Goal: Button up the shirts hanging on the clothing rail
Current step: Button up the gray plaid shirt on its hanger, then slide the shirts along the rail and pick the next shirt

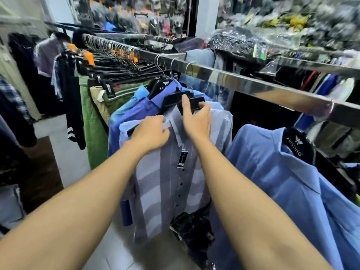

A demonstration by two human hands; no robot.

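Shirts hang from the flat, mirror-bright metal clothing rail (243, 82): about four bunched at the middle and one plain blue shirt (288, 184) apart on the right, and two black hangers read "ARISTINO" (298, 144). Frontmost in the bunch, the pale lilac striped shirt (167, 184) shows a row of small dark buttons and a black swing tag (182, 159) with unreadable print; the left hand (151, 133) pinches its collar while the right hand (195, 118) grips its black hanger (191, 103)
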